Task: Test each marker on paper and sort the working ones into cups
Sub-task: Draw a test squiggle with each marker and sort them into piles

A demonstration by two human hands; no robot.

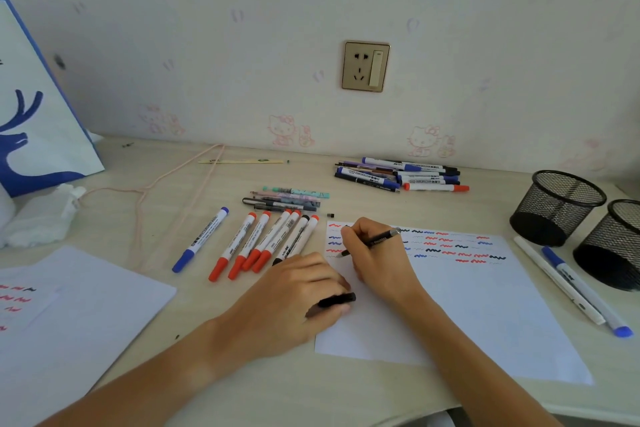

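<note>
From the head view, the right hand [375, 255] pinches a black pen [372, 241] in a writing grip, its tip down on the sheet of paper [485, 305] near the left edge, just below rows of red, blue and black squiggles [450, 246]. The left hand [298, 291] rests on the bench [242, 392] at the paper's left edge, fingers curled round a black cap [337, 300] that pokes out towards the sheet.

Just left of the hands lies a fanned row of red-capped markers [256, 246], with one blue-capped marker [201, 239] set a little apart further left. Behind that row sits a small bundle of slim pens [287, 199]. A pile of markers [401, 174], mostly blue with one red, lies further back near the wall. Right of the paper, two markers [571, 284] lie side by side, one white, one blue-capped. Beyond them two black mesh cups [557, 206] stand close together at the bench's right end; I cannot tell what, if anything, is inside.

On the near left lies another sheet [86, 315] carrying a few marks, and a white bag with a blue deer [31, 121] leans against the wall.
</note>
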